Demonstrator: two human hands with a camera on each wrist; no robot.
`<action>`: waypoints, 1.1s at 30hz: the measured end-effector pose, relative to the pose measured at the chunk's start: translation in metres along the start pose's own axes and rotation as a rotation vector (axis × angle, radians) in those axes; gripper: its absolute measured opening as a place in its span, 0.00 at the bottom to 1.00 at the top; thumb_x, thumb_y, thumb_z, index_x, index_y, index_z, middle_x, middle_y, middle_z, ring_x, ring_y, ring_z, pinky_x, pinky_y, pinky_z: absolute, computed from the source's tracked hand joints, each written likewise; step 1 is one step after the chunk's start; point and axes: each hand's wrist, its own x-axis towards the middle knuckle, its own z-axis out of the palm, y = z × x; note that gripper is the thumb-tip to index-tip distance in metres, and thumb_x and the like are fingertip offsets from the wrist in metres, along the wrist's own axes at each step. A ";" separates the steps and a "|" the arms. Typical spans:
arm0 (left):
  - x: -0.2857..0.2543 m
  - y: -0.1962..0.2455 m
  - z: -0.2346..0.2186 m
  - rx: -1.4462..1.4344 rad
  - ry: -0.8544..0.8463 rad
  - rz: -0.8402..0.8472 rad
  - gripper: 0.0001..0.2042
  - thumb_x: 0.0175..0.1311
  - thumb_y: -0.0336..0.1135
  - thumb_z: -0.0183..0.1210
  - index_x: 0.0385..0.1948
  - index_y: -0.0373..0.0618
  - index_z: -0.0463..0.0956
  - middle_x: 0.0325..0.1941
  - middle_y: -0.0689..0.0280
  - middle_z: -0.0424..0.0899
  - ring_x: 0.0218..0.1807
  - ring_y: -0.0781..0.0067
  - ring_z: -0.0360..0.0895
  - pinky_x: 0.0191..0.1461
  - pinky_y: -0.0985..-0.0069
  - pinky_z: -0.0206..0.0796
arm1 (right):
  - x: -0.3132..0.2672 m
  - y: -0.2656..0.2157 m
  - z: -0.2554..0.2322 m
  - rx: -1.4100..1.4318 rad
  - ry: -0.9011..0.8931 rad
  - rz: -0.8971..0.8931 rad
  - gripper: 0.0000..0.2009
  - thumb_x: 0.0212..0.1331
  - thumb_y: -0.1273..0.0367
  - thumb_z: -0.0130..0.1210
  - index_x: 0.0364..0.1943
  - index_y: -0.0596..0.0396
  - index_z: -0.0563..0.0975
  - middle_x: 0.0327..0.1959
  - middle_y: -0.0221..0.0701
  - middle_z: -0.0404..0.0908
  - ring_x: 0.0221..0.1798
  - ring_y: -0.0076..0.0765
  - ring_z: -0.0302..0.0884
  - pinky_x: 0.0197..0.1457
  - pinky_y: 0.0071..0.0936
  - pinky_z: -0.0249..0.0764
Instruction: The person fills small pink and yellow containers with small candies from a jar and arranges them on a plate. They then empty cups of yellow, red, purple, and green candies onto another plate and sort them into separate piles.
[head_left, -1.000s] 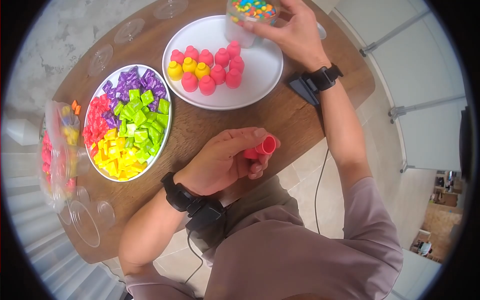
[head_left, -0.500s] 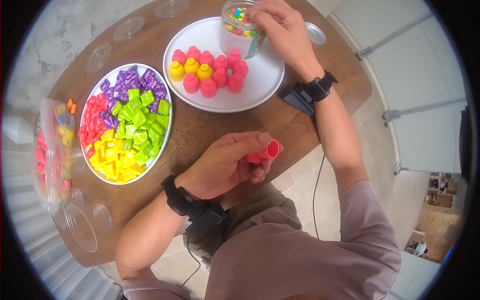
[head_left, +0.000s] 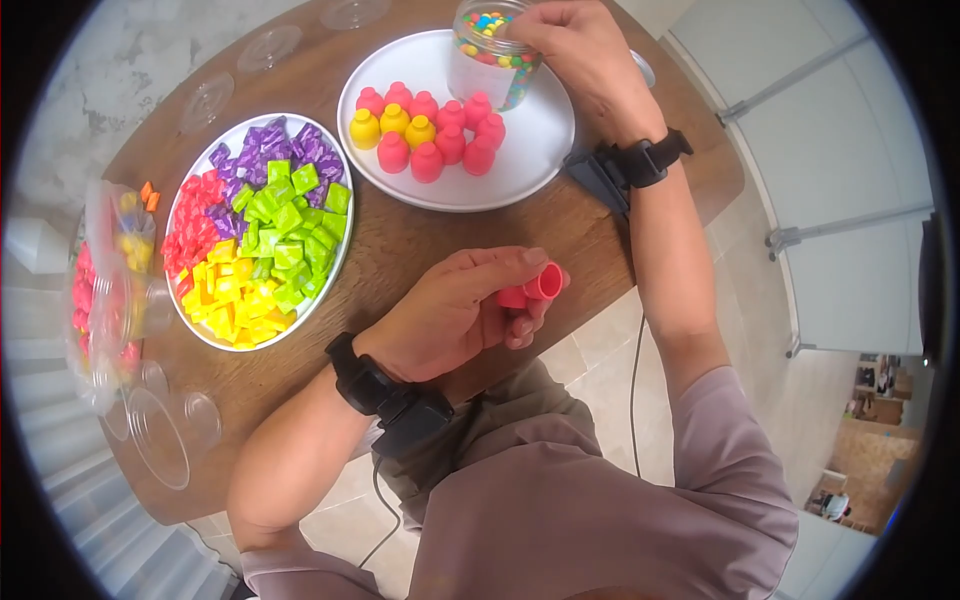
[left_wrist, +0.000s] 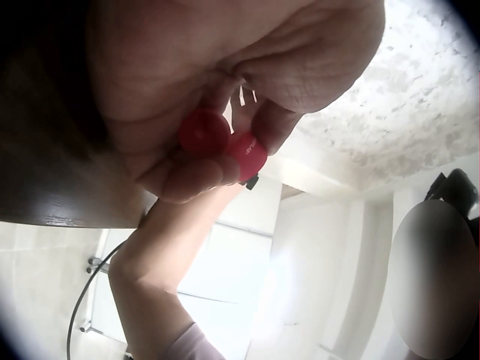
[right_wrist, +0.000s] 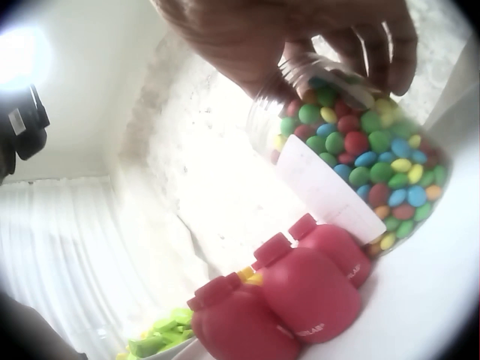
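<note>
My left hand (head_left: pixel 440 318) grips two red plastic pieces near the table's front edge; the upturned one (head_left: pixel 544 282) shows an open, hollow end. In the left wrist view two rounded red ends (left_wrist: pixel 204 133) sit between the fingers. The right hand (head_left: pixel 590 65) is at the mouth of a clear jar (head_left: pixel 490 75) of coloured candies, thumb and fingertips at the rim; whether they pinch a candy is hidden. Beside the jar on a white oval plate (head_left: pixel 530 165) stand several red bottles (head_left: pixel 427 162) and three yellow ones (head_left: pixel 365 129), upright.
To the left, a second plate (head_left: pixel 347 235) holds purple, red, green and yellow wrapped pieces. Clear round lids (head_left: pixel 158 438) lie along the table's left and far edges, with a clear bag (head_left: pixel 100 300) at the left edge. A lid (head_left: pixel 643 68) lies beyond the right hand.
Since a second ago, my right hand has moved from the jar's side to its mouth. The left hand keeps its grip on the red pieces. The whole head view has shifted slightly.
</note>
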 end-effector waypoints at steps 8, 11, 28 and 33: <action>-0.001 0.007 0.005 -0.145 0.097 -0.014 0.24 0.80 0.54 0.42 0.39 0.40 0.76 0.26 0.70 0.71 0.26 0.77 0.63 0.33 0.77 0.58 | -0.016 -0.004 0.014 0.077 0.222 -0.218 0.08 0.62 0.72 0.62 0.32 0.67 0.84 0.44 0.37 0.82 0.31 0.22 0.79 0.34 0.21 0.74; -0.001 0.006 0.000 -0.203 0.088 -0.010 0.24 0.80 0.56 0.41 0.33 0.45 0.72 0.24 0.71 0.67 0.25 0.76 0.60 0.31 0.77 0.54 | -0.026 -0.012 0.018 0.278 0.372 -0.487 0.09 0.64 0.70 0.64 0.39 0.65 0.84 0.47 0.38 0.82 0.33 0.23 0.80 0.35 0.18 0.74; 0.001 0.003 -0.001 -0.273 0.069 0.115 0.25 0.81 0.60 0.32 0.32 0.51 0.66 0.24 0.70 0.65 0.25 0.72 0.61 0.29 0.75 0.54 | -0.069 -0.041 0.008 0.077 -0.804 -0.048 0.14 0.47 0.75 0.71 0.42 0.57 0.87 0.29 0.26 0.82 0.34 0.24 0.79 0.34 0.22 0.72; -0.001 0.002 0.001 -0.235 0.060 0.129 0.23 0.81 0.58 0.32 0.35 0.51 0.67 0.25 0.70 0.66 0.25 0.74 0.61 0.30 0.76 0.54 | -0.071 -0.035 0.014 0.082 -0.809 -0.160 0.18 0.46 0.75 0.72 0.45 0.56 0.86 0.35 0.27 0.83 0.38 0.24 0.80 0.34 0.21 0.72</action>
